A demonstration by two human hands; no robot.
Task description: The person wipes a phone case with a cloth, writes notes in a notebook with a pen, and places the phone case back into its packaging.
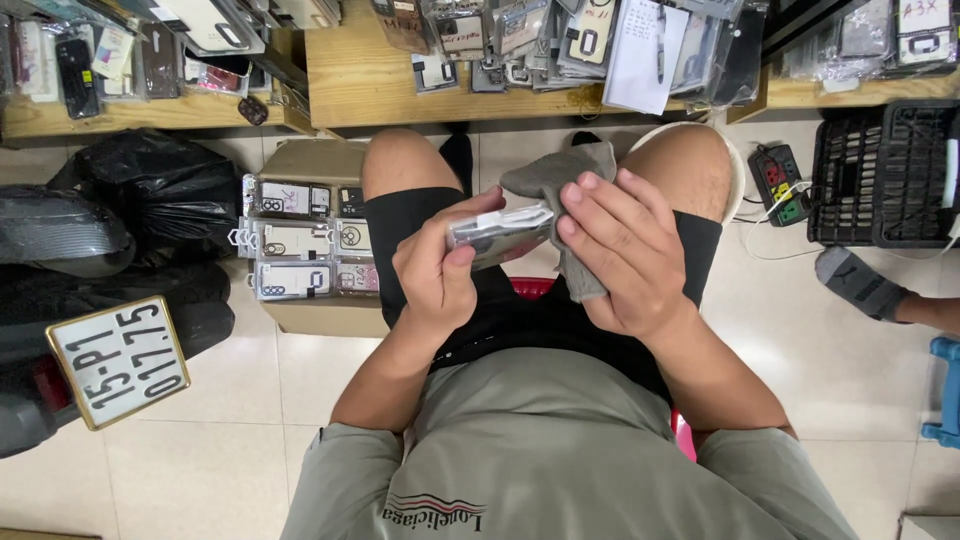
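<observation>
Left hand (437,272) around packaged case (498,234)

A slim phone case in a clear, shiny plastic packet (500,232) lies nearly flat above the lap, tilted slightly, its right end higher, toward two o'clock. A grey cloth (563,180), crumpled, touches its right end and drapes down toward five o'clock.

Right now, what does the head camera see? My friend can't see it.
A seated person's left hand holds a packaged phone case while the right hand presses a grey cloth on it. More cases fill a box alongside.
</observation>
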